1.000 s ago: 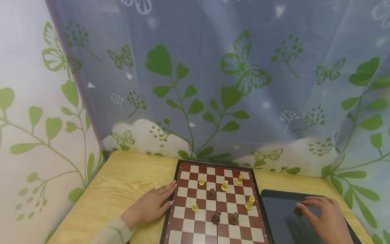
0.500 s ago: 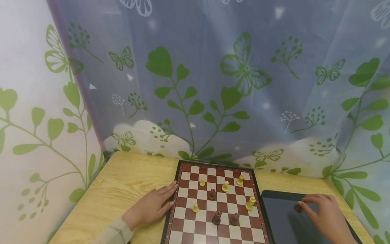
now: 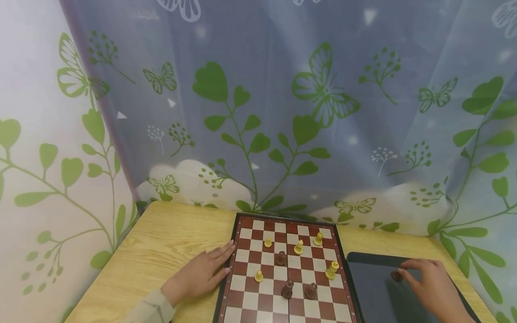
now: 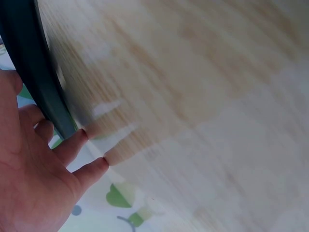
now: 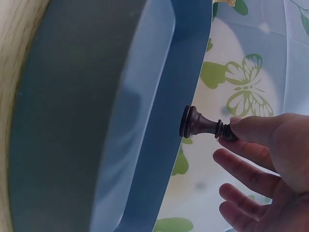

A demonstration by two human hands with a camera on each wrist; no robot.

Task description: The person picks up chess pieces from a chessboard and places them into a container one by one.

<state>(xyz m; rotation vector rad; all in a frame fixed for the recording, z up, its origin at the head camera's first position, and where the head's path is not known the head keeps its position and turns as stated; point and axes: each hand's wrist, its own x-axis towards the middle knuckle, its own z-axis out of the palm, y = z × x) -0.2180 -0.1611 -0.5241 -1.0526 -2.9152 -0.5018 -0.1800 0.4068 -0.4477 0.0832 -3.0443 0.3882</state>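
Note:
Over the dark tray (image 3: 369,282), my right hand (image 3: 434,287) pinches a dark brown chess piece (image 5: 203,124) by its top, between thumb and index finger. In the right wrist view its round base points away from the hand, while the fingers hide its head; the other fingers are loosely bent. My left hand (image 3: 198,276) lies with fingers extended, fingertips at the left rim of the chessboard (image 3: 222,287). On the board stand several yellow pieces, including a pawn (image 3: 259,276) and a tall piece (image 3: 331,270), and brown ones, including a knight (image 3: 310,291).
The chessboard and tray lie side by side on a light wooden table (image 3: 177,233). Behind hangs a patterned curtain (image 3: 262,112) with green leaves and butterflies, reaching the table's back edge. More brown pieces, such as one near the fold (image 3: 287,290), stand upright on the board.

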